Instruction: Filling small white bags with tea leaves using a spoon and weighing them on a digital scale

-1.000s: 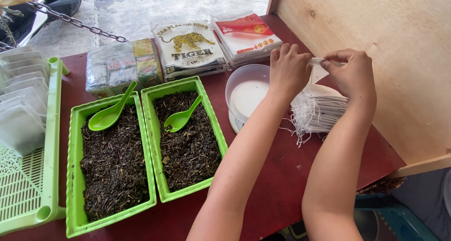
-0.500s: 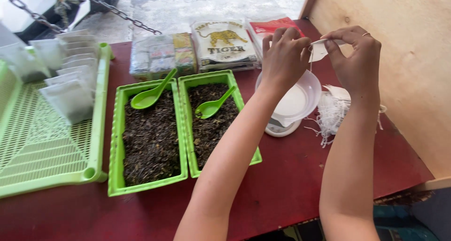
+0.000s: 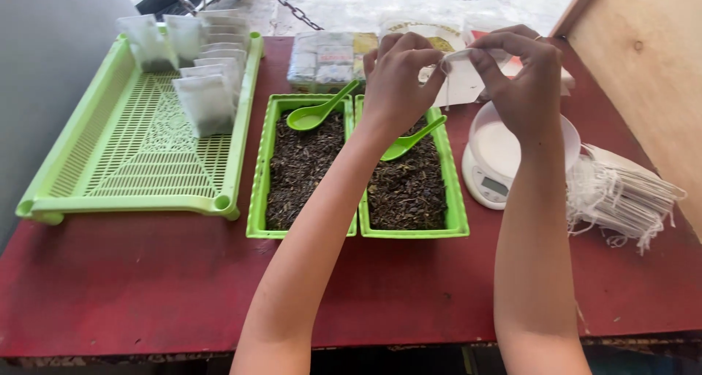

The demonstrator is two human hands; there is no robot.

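**Empty white pouch held open above the right-hand tray**

A small white paper pouch [image 3: 462, 79] is pinched at its top edge by both hands, raised above the far end of the tabletop [image 3: 146, 287]. The left hand [image 3: 398, 79] is closed on the pouch's left side with fingers curled; the right hand [image 3: 515, 82] is closed on its right side, thumb and fingertips gripping the rim. A thin string is seen hanging from the pouch near the left hand.

Below the hands, two green trays of dark dried leaves are set side by side at the middle of the tabletop: the left tray [image 3: 256, 177] and the right tray [image 3: 457, 199], each with a green spoon [image 3: 318, 112] lying in it. A white scale with a round bowl [image 3: 493, 170] is placed just beside the right tray, toward the right edge. A stack of empty white pouches with strings [image 3: 621, 196] is lying near the right edge. A large green slatted tray [image 3: 139, 163] is placed at the left, with filled pouches [image 3: 205, 101] standing in a row at its far end. Wrapped packets [image 3: 329, 57] are stacked along the far edge.
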